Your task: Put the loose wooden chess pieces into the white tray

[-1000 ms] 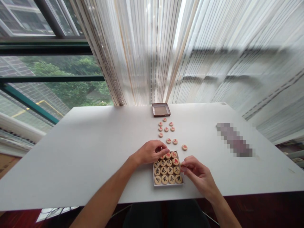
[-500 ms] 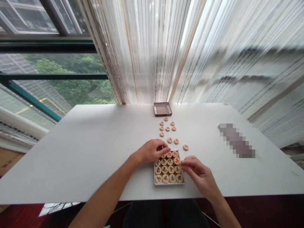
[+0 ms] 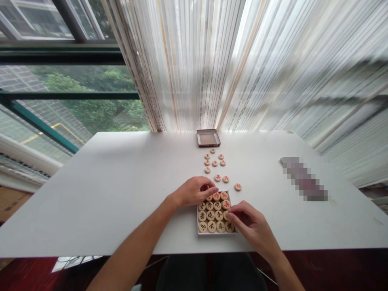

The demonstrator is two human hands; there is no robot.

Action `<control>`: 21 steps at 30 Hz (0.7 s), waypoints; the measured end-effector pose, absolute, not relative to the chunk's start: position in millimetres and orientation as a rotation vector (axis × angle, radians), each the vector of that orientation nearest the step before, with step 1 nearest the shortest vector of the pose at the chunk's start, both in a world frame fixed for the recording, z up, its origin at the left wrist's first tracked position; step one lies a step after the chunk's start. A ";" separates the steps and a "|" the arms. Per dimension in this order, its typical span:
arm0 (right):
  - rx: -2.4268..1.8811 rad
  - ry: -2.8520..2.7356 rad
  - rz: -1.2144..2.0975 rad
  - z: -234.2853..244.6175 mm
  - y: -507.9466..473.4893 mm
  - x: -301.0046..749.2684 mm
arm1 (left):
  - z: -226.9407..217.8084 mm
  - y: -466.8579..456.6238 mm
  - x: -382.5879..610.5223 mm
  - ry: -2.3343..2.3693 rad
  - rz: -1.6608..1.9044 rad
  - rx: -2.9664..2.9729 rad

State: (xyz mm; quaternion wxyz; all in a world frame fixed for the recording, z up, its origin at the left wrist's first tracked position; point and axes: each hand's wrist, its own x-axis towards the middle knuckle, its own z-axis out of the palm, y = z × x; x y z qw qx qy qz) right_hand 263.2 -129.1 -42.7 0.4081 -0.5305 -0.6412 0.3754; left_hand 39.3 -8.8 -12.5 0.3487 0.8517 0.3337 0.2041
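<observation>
Your right hand [image 3: 250, 222] had its grip closed on a disc [image 3: 225, 215] in the right column of the box [image 3: 212, 233]; the grip of your left hand [image 3: 194, 192] at the far corner could not be judged. So near the table [image 3: 121, 182] edge, a sideways tug could have tipped the box off.

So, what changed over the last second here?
The right hand slid slightly inward, its fingertips now over the right column of pieces in the box. The left hand stayed at the box's far left corner; the loose pieces and the lid beyond did not move.
</observation>
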 end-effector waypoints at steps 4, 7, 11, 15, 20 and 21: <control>-1.392 -1.698 0.883 -38.0 -129.6 258.8 | -11.6 -9.4 39.7 0.862 0.535 2.211; -1.395 -1.724 0.825 -37.8 -129.4 256.2 | -11.2 -9.1 39.8 0.858 0.537 2.210; -1.395 -1.730 0.779 -39.9 -129.2 254.5 | -12.1 -8.9 39.9 0.858 0.542 2.208; -1.382 -1.715 0.768 -40.8 -129.0 254.2 | -13.5 -9.1 40.1 0.874 0.546 2.199; -1.368 -1.690 0.773 -39.7 -128.9 255.3 | -13.3 -9.1 40.2 0.877 0.534 2.195; -1.367 -1.677 0.769 -39.4 -129.1 255.7 | -13.1 -9.1 40.1 0.878 0.532 2.192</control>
